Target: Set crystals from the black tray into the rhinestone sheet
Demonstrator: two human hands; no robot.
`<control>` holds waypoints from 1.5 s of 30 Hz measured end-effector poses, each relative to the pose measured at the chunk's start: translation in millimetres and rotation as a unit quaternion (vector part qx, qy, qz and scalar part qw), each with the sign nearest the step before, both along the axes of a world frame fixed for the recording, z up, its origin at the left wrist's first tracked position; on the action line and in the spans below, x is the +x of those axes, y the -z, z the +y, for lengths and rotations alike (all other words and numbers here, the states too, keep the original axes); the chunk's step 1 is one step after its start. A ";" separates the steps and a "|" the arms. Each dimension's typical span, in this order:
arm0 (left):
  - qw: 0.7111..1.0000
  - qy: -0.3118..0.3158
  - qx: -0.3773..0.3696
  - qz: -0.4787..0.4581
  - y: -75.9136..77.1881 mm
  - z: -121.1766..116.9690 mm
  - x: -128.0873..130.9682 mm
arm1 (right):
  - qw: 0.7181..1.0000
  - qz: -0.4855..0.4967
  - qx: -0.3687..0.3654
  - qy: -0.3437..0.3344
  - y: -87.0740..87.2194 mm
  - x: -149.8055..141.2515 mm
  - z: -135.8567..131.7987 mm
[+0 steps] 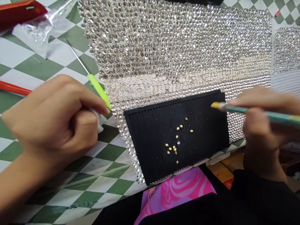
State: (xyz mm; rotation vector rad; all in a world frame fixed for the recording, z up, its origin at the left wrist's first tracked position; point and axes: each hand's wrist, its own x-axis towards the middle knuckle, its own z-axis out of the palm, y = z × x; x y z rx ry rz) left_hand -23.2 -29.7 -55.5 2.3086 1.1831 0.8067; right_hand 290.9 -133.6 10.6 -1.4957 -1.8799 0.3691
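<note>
The left hand (53, 118) gripped a lime-handled pick (98, 89) in closed fingers (91, 107); the right hand (260, 122) pinched a green pencil (276, 115) above a black ridged tray (150, 162).

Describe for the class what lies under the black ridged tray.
The black ridged tray rests on a rhinestone sheet, whose stones show beyond its edges; the part of the sheet directly beneath the tray is covered and cannot be seen.

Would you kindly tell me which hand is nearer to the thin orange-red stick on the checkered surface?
Left. The left hand sits just beside the thin orange-red stick; the right hand is far off, beyond the black ridged tray.
</note>
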 end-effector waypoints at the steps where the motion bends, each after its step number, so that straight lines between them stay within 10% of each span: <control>1: 1.000 -0.001 0.000 0.000 0.5 0.2 0.2 | 0.999 -0.002 -0.012 -0.033 -3.0 -11.8 -1.4; 16: 0.998 0.062 0.008 0.016 -0.8 2.9 -1.8 | 0.992 0.020 -0.028 -0.122 2.8 -32.0 4.7; 38: 0.999 -0.023 -0.021 0.021 -4.4 -1.0 3.4 | 0.988 0.035 0.017 -0.149 8.6 -31.0 7.3; 45: 0.998 -0.039 -0.033 0.024 -5.3 -2.0 3.2 | 0.999 0.020 -0.004 -0.045 -5.7 -13.3 -0.5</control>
